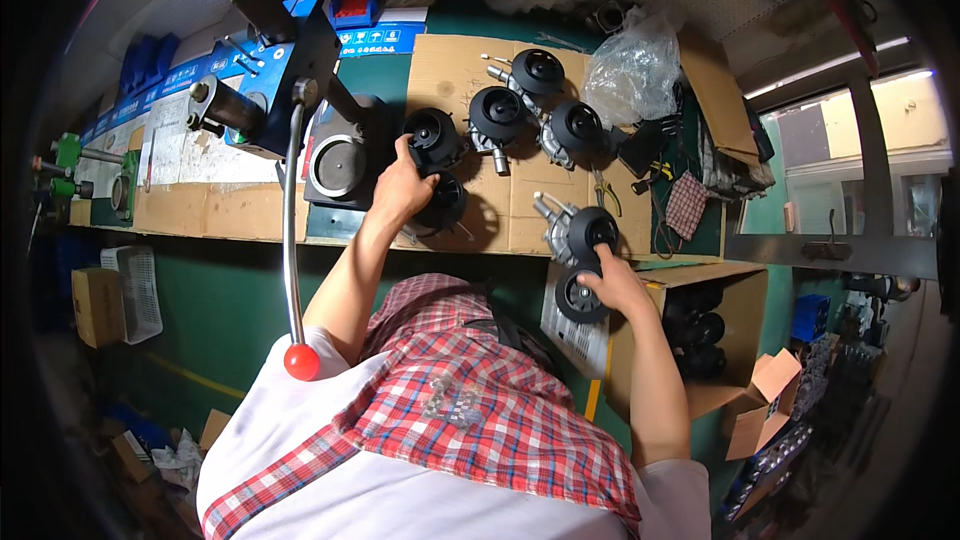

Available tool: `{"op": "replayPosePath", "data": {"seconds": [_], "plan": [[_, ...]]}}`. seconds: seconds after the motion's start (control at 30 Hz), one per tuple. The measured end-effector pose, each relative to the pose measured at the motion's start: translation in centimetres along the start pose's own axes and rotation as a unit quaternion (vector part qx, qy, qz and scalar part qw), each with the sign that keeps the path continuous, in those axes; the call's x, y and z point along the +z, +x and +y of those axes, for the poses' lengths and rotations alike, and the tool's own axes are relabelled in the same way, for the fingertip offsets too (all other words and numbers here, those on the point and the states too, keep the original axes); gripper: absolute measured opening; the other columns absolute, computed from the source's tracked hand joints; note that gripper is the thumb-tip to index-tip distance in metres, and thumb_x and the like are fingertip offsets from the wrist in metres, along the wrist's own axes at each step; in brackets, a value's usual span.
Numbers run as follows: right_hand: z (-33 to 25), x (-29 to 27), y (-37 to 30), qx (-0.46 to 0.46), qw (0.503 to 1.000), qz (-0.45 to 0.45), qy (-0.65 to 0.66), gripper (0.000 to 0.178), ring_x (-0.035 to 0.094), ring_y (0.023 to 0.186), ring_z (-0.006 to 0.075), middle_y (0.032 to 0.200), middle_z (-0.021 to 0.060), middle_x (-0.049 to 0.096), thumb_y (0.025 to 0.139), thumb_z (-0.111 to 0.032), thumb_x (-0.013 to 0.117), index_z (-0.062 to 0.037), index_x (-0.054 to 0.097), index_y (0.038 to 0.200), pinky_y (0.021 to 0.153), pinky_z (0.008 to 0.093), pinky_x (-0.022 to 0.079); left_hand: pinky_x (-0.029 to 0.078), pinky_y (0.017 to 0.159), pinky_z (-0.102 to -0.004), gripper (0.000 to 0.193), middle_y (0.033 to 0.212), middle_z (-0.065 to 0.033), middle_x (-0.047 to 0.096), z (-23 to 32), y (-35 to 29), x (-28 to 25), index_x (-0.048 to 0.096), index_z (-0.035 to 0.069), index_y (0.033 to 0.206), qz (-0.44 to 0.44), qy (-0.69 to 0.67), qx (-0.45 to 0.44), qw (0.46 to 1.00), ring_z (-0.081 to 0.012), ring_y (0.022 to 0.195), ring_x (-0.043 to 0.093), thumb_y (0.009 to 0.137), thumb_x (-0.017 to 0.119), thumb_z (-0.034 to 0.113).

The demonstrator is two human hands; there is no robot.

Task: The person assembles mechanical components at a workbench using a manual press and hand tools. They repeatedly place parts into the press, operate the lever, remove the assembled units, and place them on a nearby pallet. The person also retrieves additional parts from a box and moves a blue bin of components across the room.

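Observation:
My left hand (402, 188) is closed on the rims of two black pulleys at the cardboard's left edge. These are the upper pulley (432, 130) and the lower pulley (446, 208), each seemingly on a pump-like part. My right hand (618, 285) pinches another pair near the table's front edge: a pulley on a silver metal housing (592, 230), and a black pulley (580, 298) lower down, beyond the edge. Three more pump-like parts with black pulleys (497, 114) stand together on the cardboard (500, 205), touched by neither hand. Palms hide part of each grip.
A lever press (285, 90) with a long red-knobbed handle (301, 361) rises at left. Pliers (606, 193), a clear plastic bag (630, 65) and a checked cloth (686, 205) lie at right. Below the bench's right end, an open carton (745, 305) holds black round parts.

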State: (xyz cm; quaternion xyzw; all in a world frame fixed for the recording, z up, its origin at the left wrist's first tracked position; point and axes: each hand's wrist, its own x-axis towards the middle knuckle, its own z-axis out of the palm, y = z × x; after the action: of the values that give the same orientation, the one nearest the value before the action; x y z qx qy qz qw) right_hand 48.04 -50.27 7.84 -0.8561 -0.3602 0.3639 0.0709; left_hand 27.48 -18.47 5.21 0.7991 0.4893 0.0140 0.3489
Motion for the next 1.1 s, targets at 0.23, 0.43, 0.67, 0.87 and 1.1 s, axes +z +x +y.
{"op": "replayPosePath", "data": {"seconds": [0.23,0.43,0.67,0.87,1.1], "plan": [[2.1,4.2,-8.6,0.104,0.991,-0.056,0.063,0.06,0.054,0.112,0.0429,0.12,0.0274,0.057,0.081,-0.027,0.071,-0.0041,0.04,0.128,0.092,0.048,0.044,0.049,0.091,-0.0421,0.065,0.11,-0.0266,0.063,-1.3,4.5,-0.2,0.047,0.002,0.127,-0.091,0.127,0.031,0.987,-0.0396,0.108,0.059,0.076,0.073,0.033],[6.1,12.0,-14.7,0.157,0.981,0.032,0.105,0.056,0.055,0.108,0.0429,0.112,0.0274,0.059,0.081,-0.028,0.072,-0.0017,0.041,0.12,0.089,0.0477,0.045,0.047,0.09,-0.0408,0.071,0.113,-0.0268,0.062,-4.4,8.3,0.2,0.045,-0.001,0.128,-0.143,0.145,0.116,0.972,-0.0401,0.107,0.059,0.073,0.074,0.033],[9.3,24.1,-24.7,0.223,0.946,0.148,0.184,0.054,0.057,0.107,0.0408,0.111,0.0242,0.06,0.081,-0.027,0.071,-0.0027,0.04,0.119,0.088,0.0466,0.046,0.045,0.089,-0.0454,0.06,0.109,-0.0338,0.059,-3.9,1.1,2.4,0.045,-0.008,0.114,-0.026,0.128,0.195,0.972,-0.0467,0.107,0.056,0.079,0.072,0.032],[8.0,35.0,-34.9,0.347,0.873,0.19,0.285,0.054,0.058,0.104,0.042,0.108,0.0241,0.061,0.078,-0.026,0.073,-0.0029,0.041,0.116,0.084,0.0501,0.047,0.042,0.094,-0.0386,0.056,0.115,-0.0261,0.059,-4.7,-5.9,3.9,0.047,-0.008,0.12,-0.043,0.065,0.278,0.957,-0.0341,0.108,0.057,0.083,0.072,0.025],[2.4,49.5,-46.3,0.485,0.755,0.248,0.365,0.052,0.058,0.102,0.0433,0.104,0.0255,0.062,0.078,-0.028,0.073,-0.0025,0.041,0.111,0.084,0.0506,0.047,0.041,0.097,-0.0384,0.066,0.119,-0.0255,0.057,-1.3,-17.2,7.2,0.042,-0.009,0.13,-0.176,0.096,0.434,0.878,-0.0355,0.108,0.057,0.08,0.071,0.024]]}}
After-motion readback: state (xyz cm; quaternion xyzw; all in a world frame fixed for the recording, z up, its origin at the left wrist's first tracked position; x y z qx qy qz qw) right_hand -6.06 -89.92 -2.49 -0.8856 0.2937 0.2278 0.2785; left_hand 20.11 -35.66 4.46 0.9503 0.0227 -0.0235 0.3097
